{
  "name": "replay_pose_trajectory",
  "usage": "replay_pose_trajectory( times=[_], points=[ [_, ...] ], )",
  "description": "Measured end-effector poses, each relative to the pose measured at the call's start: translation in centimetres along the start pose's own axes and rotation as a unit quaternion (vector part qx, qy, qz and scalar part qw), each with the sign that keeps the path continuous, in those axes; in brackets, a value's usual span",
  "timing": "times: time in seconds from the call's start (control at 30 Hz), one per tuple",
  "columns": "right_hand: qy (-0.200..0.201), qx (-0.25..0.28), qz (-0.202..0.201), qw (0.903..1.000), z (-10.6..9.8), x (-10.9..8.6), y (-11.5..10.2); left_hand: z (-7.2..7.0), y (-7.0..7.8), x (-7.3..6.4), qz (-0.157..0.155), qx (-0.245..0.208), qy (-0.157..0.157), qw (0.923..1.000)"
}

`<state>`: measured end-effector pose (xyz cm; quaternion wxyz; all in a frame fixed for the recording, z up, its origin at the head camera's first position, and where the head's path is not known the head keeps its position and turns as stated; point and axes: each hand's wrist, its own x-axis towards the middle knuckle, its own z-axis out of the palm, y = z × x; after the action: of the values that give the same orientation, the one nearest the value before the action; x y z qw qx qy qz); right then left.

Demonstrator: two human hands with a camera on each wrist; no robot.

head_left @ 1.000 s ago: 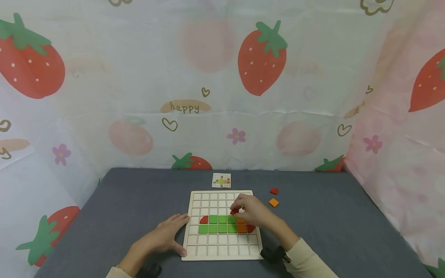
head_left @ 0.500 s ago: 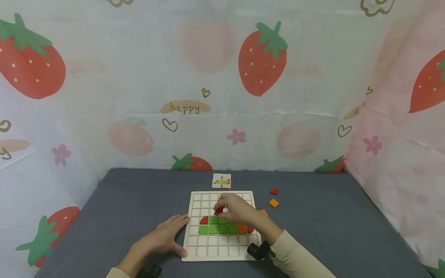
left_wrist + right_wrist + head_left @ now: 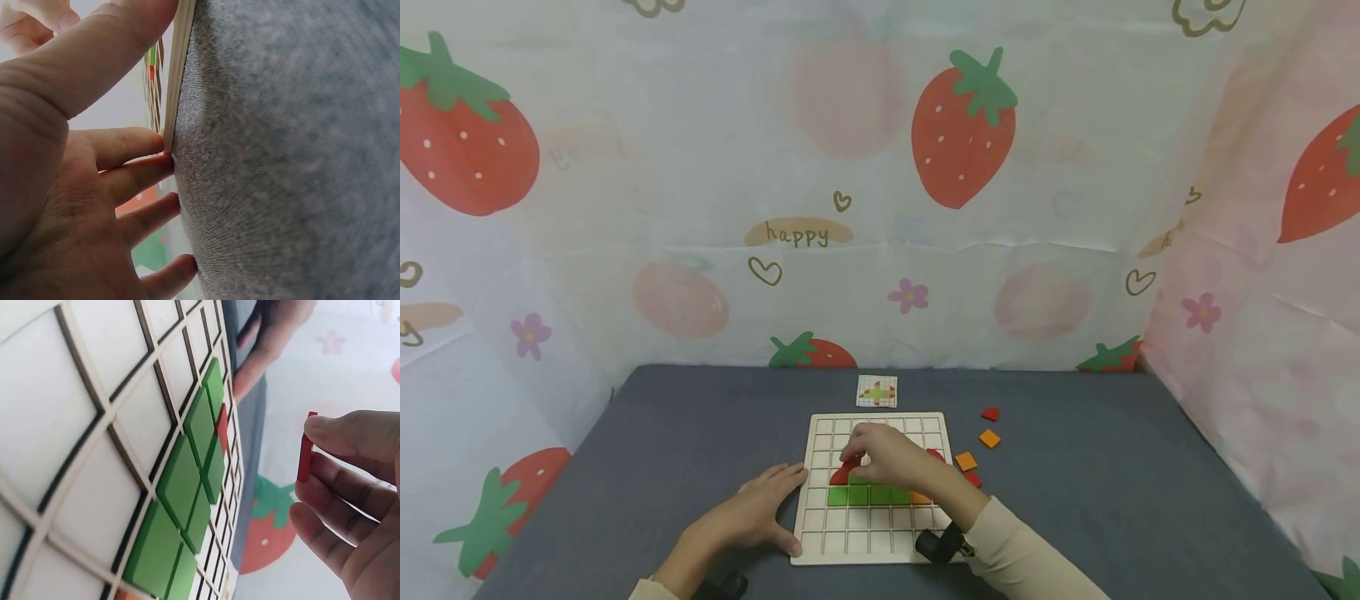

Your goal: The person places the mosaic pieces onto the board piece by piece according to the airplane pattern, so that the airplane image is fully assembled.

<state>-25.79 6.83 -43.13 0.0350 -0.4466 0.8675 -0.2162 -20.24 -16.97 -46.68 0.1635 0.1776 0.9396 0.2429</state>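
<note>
A pale wooden grid board (image 3: 847, 547) lies on the table. Two rows of green tiles (image 3: 183, 482) fill cells across its middle, with a red rounded tile (image 3: 839, 477) at their left end and an orange tile (image 3: 920, 498) on the right. Over the board's left half, my right hand (image 3: 891, 457) pinches a small red tile (image 3: 305, 447) between thumb and fingertips; the right wrist view shows it held above the board. My left hand (image 3: 760, 510) rests at the board's left edge, thumb and fingers spread, touching the rim.
A small pattern card (image 3: 877, 391) lies behind the board. To the right lie loose tiles: a red one (image 3: 990, 413), an orange one (image 3: 989, 438), another orange one (image 3: 966, 462) and a red one (image 3: 973, 479), partly behind my right forearm.
My right hand has moved left across the board with the red tile, from above the right side to near the red tile at the left end. My left hand stays put.
</note>
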Motion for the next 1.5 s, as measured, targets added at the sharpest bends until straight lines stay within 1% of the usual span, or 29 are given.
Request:
replay_pose_trajectory(
  times=[0.3, 0.47, 0.73, 0.93, 1.07, 1.17, 1.27, 1.37, 1.5],
  points=[
    [-0.015, -0.032, -0.006, 0.9994, 1.2, 1.2, -0.8, -0.1, 0.0, -0.1, 0.002, 0.004, 0.002, 1.0000],
    [-0.021, -0.037, -0.006, 0.9991, 1.8, 1.9, -1.3, -0.1, 0.0, -0.2, 0.001, -0.002, 0.000, 1.0000],
    [-0.038, -0.050, -0.001, 0.9980, 2.6, 2.5, -1.9, -0.1, 0.0, -0.3, 0.011, -0.005, 0.013, 0.9998],
    [-0.057, -0.058, 0.001, 0.9967, 3.6, 3.0, -2.1, 0.0, -0.2, -0.3, 0.010, -0.021, 0.002, 0.9997],
    [-0.069, -0.077, 0.000, 0.9946, 4.1, 3.2, -2.2, 0.0, -0.2, -0.2, 0.011, -0.027, -0.001, 0.9996],
    [-0.072, -0.097, -0.014, 0.9926, 4.2, 3.3, -2.3, 0.1, -0.2, -0.2, 0.012, -0.023, 0.002, 0.9997],
    [-0.071, -0.105, -0.026, 0.9916, 4.3, 3.3, -2.5, 0.2, -0.2, -0.3, 0.013, -0.025, 0.006, 0.9996],
    [-0.070, -0.110, -0.026, 0.9912, 4.4, 3.4, -2.6, 0.2, -0.3, -0.3, 0.017, -0.023, 0.012, 0.9995],
    [-0.067, -0.125, -0.024, 0.9896, 4.8, 3.6, -2.7, 0.1, -0.3, -0.4, 0.020, -0.025, 0.009, 0.9994]
  ],
)
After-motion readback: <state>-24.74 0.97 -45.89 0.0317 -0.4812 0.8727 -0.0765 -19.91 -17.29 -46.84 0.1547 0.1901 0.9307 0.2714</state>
